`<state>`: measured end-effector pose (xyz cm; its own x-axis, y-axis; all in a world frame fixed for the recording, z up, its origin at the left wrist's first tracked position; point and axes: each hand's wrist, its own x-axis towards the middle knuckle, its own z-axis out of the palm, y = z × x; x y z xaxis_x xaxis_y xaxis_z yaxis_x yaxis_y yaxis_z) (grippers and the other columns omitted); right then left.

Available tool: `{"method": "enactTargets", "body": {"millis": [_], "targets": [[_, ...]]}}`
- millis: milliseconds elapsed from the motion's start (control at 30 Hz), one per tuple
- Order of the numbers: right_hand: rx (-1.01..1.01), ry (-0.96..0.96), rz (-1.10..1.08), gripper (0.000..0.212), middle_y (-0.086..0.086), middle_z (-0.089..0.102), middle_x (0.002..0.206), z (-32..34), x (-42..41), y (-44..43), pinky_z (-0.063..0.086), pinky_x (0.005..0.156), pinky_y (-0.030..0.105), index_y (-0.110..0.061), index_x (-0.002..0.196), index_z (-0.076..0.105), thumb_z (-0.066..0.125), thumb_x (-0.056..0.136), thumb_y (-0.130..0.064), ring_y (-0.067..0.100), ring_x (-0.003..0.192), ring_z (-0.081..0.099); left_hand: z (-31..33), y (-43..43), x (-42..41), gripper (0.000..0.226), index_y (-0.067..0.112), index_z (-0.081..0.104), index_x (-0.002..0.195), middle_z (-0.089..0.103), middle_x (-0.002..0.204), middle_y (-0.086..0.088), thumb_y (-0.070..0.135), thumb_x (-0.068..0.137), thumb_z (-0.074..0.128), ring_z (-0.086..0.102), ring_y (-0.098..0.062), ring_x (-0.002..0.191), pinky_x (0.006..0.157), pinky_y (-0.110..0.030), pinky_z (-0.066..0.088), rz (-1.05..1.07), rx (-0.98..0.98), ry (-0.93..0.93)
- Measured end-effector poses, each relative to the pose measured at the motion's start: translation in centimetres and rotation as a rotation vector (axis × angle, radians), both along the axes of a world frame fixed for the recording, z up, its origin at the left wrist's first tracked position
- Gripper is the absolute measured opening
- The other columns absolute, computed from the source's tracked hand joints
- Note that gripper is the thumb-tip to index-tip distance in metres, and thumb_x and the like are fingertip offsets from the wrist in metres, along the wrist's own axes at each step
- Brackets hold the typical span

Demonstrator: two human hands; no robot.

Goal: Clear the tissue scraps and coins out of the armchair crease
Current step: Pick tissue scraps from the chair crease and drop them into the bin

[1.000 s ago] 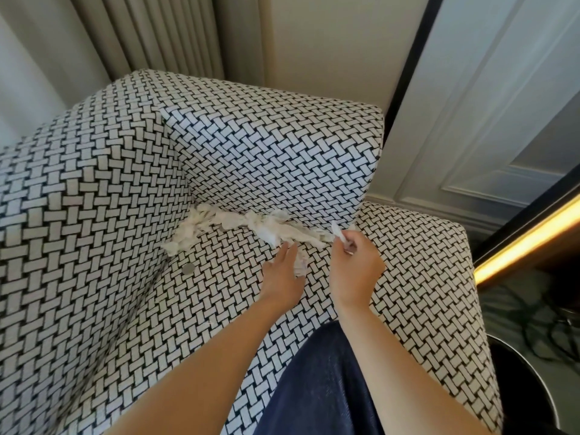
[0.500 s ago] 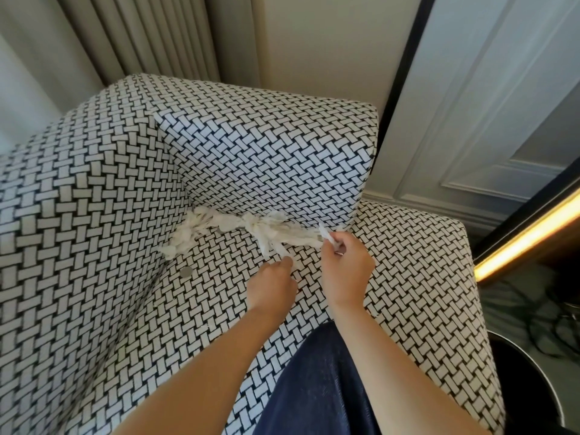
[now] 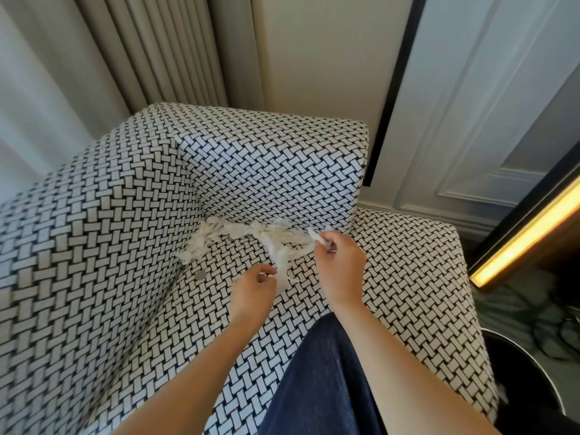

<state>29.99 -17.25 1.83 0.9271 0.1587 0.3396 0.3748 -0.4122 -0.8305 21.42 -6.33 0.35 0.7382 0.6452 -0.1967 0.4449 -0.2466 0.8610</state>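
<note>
Black-and-white basket-weave fabric fills most of the view: a boxy upholstered armchair (image 3: 408, 293) seen from above, set in a room corner. Nearest the camera, a leg in dark blue denim (image 3: 323, 387) juts over the seat, and two bare forearms reach forward past it.

The left hand (image 3: 251, 293) hovers low over the seat with its fingers curled inward, the fingertips right beside a loose strip of tissue. Whether they actually grip it cannot be told. Slightly farther and to the right, the right hand (image 3: 340, 268) pinches the right end of the torn white tissue scraps (image 3: 219, 237) between thumb and fingers, just above the fabric.

From that pinch the tissue scraps run leftward as a crumpled, ropy line along the crease where seat meets backrest, then bunch up in the inner corner by the armrest. A small round grey coin (image 3: 200, 275) lies flat on the seat, left of the left hand and just in front of the corner bunch.

Beyond the chair stand pleated beige curtains (image 3: 150, 48) and white panelled woodwork (image 3: 470, 105), with a glowing amber light strip (image 3: 527, 233) at far right.

By the look of it, the clearing has barely begun: tissue is being gathered first, and most of it lies in the crease. The next move likely calls for drawing the line up gently so it comes away whole instead of tearing, then picking up the coin separately with the fingertips.
</note>
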Motion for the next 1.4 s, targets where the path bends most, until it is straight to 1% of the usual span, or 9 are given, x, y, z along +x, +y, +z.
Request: {"method": "enactTargets", "body": {"millis": [133,300,467,633,767,900,1067,1233,1400], "targets": [[0.101,0.071,-0.038,0.009,0.004,0.066,0.081,0.4,-0.1,-0.8,0.048,0.059,0.019,-0.009,0.089,0.069,0.062,0.086,-0.005,0.017,0.069,0.06,1.9,0.5,-0.7,0.026,0.018,0.064,0.101,0.057,0.077,-0.003,0.004,0.091,0.044,0.036,-0.01,0.05,0.043,-0.018,0.031,0.054,-0.185,-0.074],[0.173,0.132,-0.062,0.014,-0.003,0.067,0.08,0.9,-0.5,-4.1,0.043,0.061,0.006,-0.013,0.095,0.071,0.062,0.087,-0.005,0.004,0.07,0.056,4.9,0.7,-0.2,0.02,0.014,0.064,0.101,0.06,0.109,-0.006,0.003,0.092,0.051,0.057,-0.023,0.095,0.078,-0.031,0.052,0.041,-0.454,-0.192],[0.118,0.197,-0.097,0.013,0.0,0.066,0.072,-0.9,-1.0,-9.9,0.037,0.049,0.011,-0.012,0.096,0.072,0.063,0.087,-0.01,0.009,0.056,0.05,6.9,-1.3,1.7,0.019,0.01,0.063,0.106,0.059,0.12,-0.012,0.003,0.093,0.051,0.056,-0.022,0.095,0.07,-0.027,0.049,-0.062,-0.538,-0.262],[0.106,0.293,-0.179,0.013,-0.01,0.065,0.08,-1.5,-2.3,-17.2,0.038,0.065,0.009,-0.018,0.101,0.069,0.062,0.09,-0.015,0.002,0.074,0.057,8.1,-6.2,4.6,0.017,0.011,0.064,0.1,0.057,0.119,-0.013,0.003,0.093,0.052,0.054,-0.022,0.096,0.069,-0.027,0.05,-0.158,-0.592,-0.24],[-0.037,0.292,-0.228,0.013,-0.006,0.065,0.085,-2.2,-2.5,-23.8,0.037,0.068,0.011,-0.024,0.093,0.067,0.062,0.089,-0.013,0.002,0.078,0.056,8.0,-11.6,7.1,0.016,0.01,0.064,0.097,0.061,0.112,-0.01,0.002,0.093,0.051,0.054,-0.017,0.086,0.07,-0.026,0.049,-0.26,-0.628,-0.19],[-0.105,0.284,-0.339,0.01,-0.003,0.067,0.085,-2.8,-2.1,-29.4,0.039,0.067,0.004,-0.013,0.091,0.071,0.064,0.087,-0.007,0.001,0.075,0.057,7.1,-16.9,9.1,0.017,0.012,0.064,0.098,0.06,0.109,-0.007,0.003,0.094,0.05,0.054,-0.017,0.089,0.072,-0.027,0.049,-0.375,-0.64,-0.107],[0.05,0.343,-0.55,0.013,-0.002,0.064,0.071,-4.5,-2.0,-33.1,0.039,0.062,0.01,-0.018,0.08,0.064,0.063,0.087,-0.008,0.017,0.072,0.058,5.4,-23.5,10.8,0.019,0.012,0.064,0.101,0.06,0.11,-0.008,0.003,0.093,0.05,0.055,-0.021,0.095,0.083,-0.032,0.05,-0.504,-0.698,0.018],[0.314,0.429,-0.811,0.011,0.003,0.063,0.073,-6.8,-1.7,-34.0,0.039,0.066,0.023,-0.015,0.078,0.065,0.062,0.087,-0.012,0.023,0.074,0.058,3.1,-28.2,12.5,0.02,0.013,0.065,0.101,0.057,0.116,-0.013,0.003,0.094,0.049,0.055,-0.018,0.089,0.066,-0.024,0.047,-0.591,-0.663,0.125],[0.387,0.452,-0.805,0.009,0.002,0.067,0.079,-7.1,-1.2,-33.8,0.041,0.069,0.022,-0.024,0.083,0.065,0.061,0.089,-0.018,0.016,0.079,0.061,0.7,-31.6,13.3,0.021,0.008,0.063,0.107,0.06,0.107,-0.013,0.003,0.094,0.049,0.054,-0.015,0.08,0.06,-0.02,0.046,-0.618,-0.668,0.212]]}}
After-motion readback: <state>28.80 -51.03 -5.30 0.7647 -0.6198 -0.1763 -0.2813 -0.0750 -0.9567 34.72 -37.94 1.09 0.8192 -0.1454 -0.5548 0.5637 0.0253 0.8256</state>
